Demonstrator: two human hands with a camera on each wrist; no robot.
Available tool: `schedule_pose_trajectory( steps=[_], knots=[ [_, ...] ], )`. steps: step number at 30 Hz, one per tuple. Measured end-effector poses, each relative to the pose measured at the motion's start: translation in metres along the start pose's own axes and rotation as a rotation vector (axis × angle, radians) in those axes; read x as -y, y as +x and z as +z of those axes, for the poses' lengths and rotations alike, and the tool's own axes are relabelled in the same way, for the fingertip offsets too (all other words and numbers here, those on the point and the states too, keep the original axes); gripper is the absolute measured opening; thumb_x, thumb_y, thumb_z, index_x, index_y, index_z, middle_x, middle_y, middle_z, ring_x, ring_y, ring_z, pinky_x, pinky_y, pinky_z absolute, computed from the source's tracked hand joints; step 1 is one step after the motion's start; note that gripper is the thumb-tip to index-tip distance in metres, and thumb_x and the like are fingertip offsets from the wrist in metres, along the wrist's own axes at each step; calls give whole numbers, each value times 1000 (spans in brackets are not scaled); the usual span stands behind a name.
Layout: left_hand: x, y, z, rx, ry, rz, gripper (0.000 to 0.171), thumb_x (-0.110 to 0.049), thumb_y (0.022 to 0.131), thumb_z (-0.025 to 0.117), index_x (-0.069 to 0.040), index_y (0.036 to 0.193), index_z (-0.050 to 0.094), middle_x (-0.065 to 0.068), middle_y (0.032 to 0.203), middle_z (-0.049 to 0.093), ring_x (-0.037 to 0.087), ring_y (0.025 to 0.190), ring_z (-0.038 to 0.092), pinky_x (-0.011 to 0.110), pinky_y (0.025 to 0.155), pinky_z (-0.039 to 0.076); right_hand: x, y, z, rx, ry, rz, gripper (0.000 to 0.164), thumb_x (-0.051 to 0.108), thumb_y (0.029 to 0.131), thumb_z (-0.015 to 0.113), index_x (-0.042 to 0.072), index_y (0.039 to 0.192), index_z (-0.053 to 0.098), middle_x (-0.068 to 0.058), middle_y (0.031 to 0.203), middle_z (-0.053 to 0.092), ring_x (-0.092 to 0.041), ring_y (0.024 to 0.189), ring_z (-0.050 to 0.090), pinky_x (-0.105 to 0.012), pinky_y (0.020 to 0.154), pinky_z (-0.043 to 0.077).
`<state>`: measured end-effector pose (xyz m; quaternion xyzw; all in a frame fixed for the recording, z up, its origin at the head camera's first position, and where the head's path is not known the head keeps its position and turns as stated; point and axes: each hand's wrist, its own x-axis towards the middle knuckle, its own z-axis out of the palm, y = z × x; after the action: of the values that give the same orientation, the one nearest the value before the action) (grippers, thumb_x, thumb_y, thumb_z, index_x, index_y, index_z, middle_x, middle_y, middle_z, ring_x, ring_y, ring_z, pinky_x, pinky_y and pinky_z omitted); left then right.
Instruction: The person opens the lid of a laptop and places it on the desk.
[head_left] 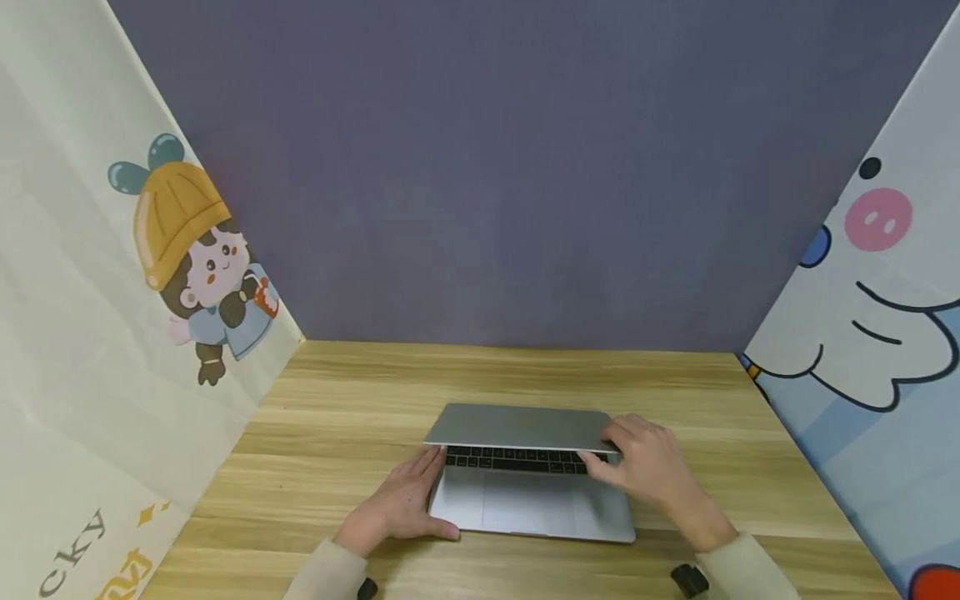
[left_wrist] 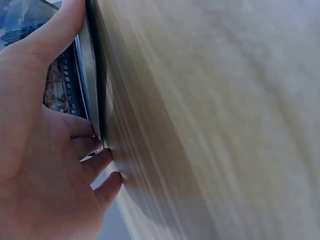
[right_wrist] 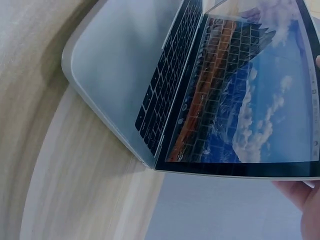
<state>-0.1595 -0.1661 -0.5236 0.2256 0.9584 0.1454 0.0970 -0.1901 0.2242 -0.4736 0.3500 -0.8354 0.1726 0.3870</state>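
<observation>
A silver laptop (head_left: 525, 504) lies on the wooden table with its lid (head_left: 525, 427) partly raised, tilted low over the black keyboard (head_left: 517, 460). My right hand (head_left: 645, 462) grips the lid's front right corner, thumb under the edge and fingers on top. In the right wrist view the lit screen (right_wrist: 255, 105) shows a sky picture with the keys reflected in it. At the laptop's left side, my left hand (head_left: 405, 498) rests with fingers stretched along the edge and thumb at the front corner. The left wrist view shows its fingertips (left_wrist: 114, 181) low by the tabletop.
The wood-grain table (head_left: 315, 467) extends around the laptop. A dark grey-blue panel (head_left: 480, 183) stands behind it. Cartoon-printed white sheets line the left side (head_left: 67, 292) and right side (head_left: 922, 275).
</observation>
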Motion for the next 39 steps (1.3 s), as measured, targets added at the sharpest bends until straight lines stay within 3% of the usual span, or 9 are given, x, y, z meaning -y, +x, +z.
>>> schedule_pose_trajectory(
  steps=[7,14,20,27,33,35,39],
  knots=[
    [0,1,-1,-7,-8,1,131,-80,69,72,4,158,25,22,166,19,42,150,24,58,118,28,-3,6,-2,39,-17,47,55,59,94,57,10,72,68,2,68,64,-14,56,58,-27,43,47],
    [-2,0,-4,12,-7,-8,129,-79,69,73,4,157,28,21,166,21,42,150,26,58,118,28,-7,16,-2,82,-23,89,38,46,82,73,10,72,70,0,69,67,-15,57,59,-28,45,49],
    [-2,-1,-3,2,-2,-5,120,-78,78,66,5,156,30,22,165,23,43,149,28,61,117,28,-10,25,-3,132,-23,137,32,42,82,76,11,72,71,1,69,67,-12,55,57,-26,44,46],
    [-3,2,-2,-10,10,-6,120,-78,77,66,5,156,31,22,165,24,42,149,28,60,117,30,-16,35,-6,194,-10,228,28,39,83,77,14,74,71,5,68,65,-5,52,51,-24,43,42],
    [-6,2,-3,-5,-14,-21,122,-77,75,69,6,156,31,23,164,24,43,148,28,62,117,29,-12,43,-8,215,-45,306,35,45,84,74,10,80,74,-1,73,69,-15,57,58,-32,46,47],
    [-5,3,-3,-2,-22,-24,121,-76,75,70,5,156,31,23,165,24,43,148,28,62,117,29,-10,46,-8,194,-69,292,42,50,86,71,9,80,74,-3,75,69,-20,61,61,-36,48,50],
    [-5,4,-4,-1,-24,-22,119,-75,77,71,6,156,31,23,165,24,44,148,28,62,116,29,-5,53,-3,100,-143,205,68,69,92,51,6,77,72,-7,75,69,-27,65,62,-40,50,52]
  ],
)
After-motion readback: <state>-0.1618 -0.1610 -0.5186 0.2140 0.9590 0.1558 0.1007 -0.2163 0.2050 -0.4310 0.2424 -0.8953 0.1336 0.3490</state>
